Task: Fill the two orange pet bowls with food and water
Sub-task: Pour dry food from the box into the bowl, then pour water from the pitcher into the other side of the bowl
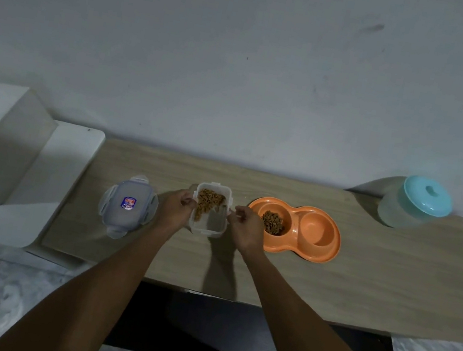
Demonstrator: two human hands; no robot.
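Note:
An orange double pet bowl (331,248) sits on the wooden table. Its left bowl holds brown kibble (272,231); its right bowl (316,233) looks empty. Left of it stands a clear rectangular food container (215,223), open, with kibble piled at its far end. My left hand (176,207) grips the container's left wall. My right hand (244,227) grips its right wall, fingers curled at the rim. The container's clip lid (127,206), with a blue label, lies flat to the left.
A clear jug with a turquoise lid (415,204) stands at the table's far right corner. A white shelf or stand (49,168) adjoins the table's left end. The wall runs right behind the table. The table's front edge (263,304) is near me.

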